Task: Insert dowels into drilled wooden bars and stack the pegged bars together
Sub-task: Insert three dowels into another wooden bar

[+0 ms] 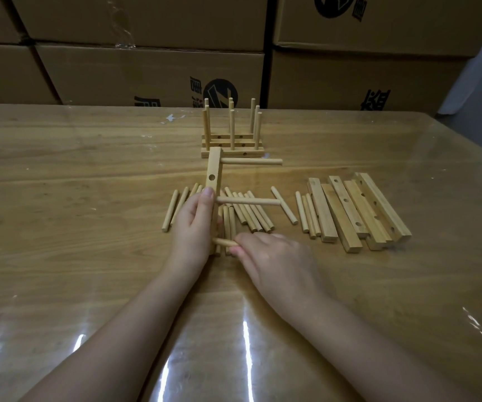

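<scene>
Inside the left hand [191,227], fingers curled, gripping a drilled bar [214,169] by its near half, far end pointing away past the thumb. Sticking out of that bar toward the right-hand side: a far dowel [252,161] near the far end and a middle dowel [248,201] just beyond the left thumb tip, with an empty hole [211,177] between them. Pinched in the right hand [274,259], a near dowel [225,242], tip meeting the bar beside the left palm; seated or not, cannot tell. Under and just beyond both hands, flat on the table [88,198], loose dowels [251,213]. Well right of the right hand, a heap of loose bars [355,210]. Farther out beyond the left hand, stacked pegged bars [231,140] with pegs upright. Behind those, cardboard boxes [146,74].
</scene>
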A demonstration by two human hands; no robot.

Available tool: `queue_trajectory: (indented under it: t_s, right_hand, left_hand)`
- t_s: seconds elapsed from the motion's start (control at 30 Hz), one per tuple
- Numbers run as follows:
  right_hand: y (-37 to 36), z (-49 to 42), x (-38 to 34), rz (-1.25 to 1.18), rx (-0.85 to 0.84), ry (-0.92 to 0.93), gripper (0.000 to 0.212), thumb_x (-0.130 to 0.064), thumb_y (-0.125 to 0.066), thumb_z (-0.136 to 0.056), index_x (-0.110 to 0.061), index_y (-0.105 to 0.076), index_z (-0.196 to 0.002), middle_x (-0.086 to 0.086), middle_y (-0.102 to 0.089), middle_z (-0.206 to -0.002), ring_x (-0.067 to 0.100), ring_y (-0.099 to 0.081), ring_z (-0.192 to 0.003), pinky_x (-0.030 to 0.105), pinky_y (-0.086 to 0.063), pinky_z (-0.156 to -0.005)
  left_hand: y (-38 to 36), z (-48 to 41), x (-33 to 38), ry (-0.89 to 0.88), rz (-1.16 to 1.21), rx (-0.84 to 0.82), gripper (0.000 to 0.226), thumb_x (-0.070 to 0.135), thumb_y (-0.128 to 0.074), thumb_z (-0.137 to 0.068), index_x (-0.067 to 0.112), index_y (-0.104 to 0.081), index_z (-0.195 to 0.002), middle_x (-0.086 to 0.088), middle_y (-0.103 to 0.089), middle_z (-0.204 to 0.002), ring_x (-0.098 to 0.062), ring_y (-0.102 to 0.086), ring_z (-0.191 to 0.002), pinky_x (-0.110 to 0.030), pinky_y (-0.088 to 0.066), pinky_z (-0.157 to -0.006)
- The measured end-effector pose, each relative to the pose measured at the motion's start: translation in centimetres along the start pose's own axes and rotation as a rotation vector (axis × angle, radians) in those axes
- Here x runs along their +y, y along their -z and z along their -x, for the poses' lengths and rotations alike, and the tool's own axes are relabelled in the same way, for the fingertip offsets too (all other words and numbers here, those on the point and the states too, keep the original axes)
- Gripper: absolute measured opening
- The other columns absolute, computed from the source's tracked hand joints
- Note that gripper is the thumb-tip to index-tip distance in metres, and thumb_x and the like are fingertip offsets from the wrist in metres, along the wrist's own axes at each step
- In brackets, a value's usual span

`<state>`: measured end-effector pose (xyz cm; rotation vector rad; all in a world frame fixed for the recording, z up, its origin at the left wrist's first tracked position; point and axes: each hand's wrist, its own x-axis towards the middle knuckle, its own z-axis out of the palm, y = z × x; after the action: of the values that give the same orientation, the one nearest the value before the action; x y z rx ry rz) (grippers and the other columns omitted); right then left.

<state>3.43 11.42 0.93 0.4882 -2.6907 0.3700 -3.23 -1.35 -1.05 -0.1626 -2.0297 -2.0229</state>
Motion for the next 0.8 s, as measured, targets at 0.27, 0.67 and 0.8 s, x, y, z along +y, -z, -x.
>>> queue_trajectory:
  t_s: [0.27,0.67,0.8]
  right_hand:
    - [0.3,-0.2,0.7,0.019,-0.036,0.046,0.034,-0.038,-0.038,-0.091,-0.021,-0.067,-0.088,-0.006,-0.064,-0.067,0.014,-0.059,-0.058,0.024,-0.041,-0.044]
    - [0.1,-0.1,1.3,-0.208,-0.171,-0.04,0.029,-0.042,-0.038,-0.096,-0.026,-0.063,-0.096,-0.01,-0.061,-0.074,0.011,-0.056,-0.066,0.031,-0.044,-0.057]
    - [0.0,0.0,1.1,-0.304,-0.207,-0.128,0.026,-0.04,-0.042,-0.095,-0.028,-0.065,-0.091,-0.012,-0.051,-0.061,0.005,-0.048,-0.057,0.024,-0.035,-0.051]
  left_hand:
    - [0.1,0.4,0.2,-0.01,-0.085,-0.04,0.034,0.033,-0.042,-0.099,0.019,-0.055,-0.071,0.015,-0.051,-0.053,-0.001,-0.056,-0.059,-0.022,-0.048,-0.061]
    - [0.1,0.5,0.4,-0.044,-0.084,-0.125,0.031,0.05,-0.045,-0.088,0.031,-0.056,-0.067,0.015,-0.049,-0.056,-0.003,-0.048,-0.06,-0.046,-0.048,-0.065]
    - [0.1,0.4,0.2,-0.083,-0.115,-0.141,0.03,0.058,-0.042,-0.084,0.04,-0.058,-0.065,0.015,-0.047,-0.057,-0.007,-0.044,-0.061,-0.05,-0.046,-0.062]
